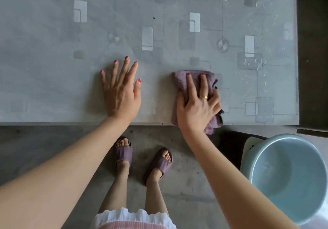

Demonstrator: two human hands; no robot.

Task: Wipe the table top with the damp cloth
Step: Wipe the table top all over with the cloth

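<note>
The damp cloth [195, 93], bunched and purple, is pressed flat on the counter [53, 33] near its front edge by the right hand [197, 106], whose fingers are curled over it; one corner hangs over the edge. The left hand [120, 90] is laid flat with fingers spread, grasping nothing, just beside the cloth. Wet streaks are seen only toward the right end of the counter, so the wiping is judged to be underway, with the wide left and far stretches apparently left to do. A pale basin [287, 179] is stood on the floor at the right. Nothing is seen lying in the cloth's path except the resting left hand.
</note>
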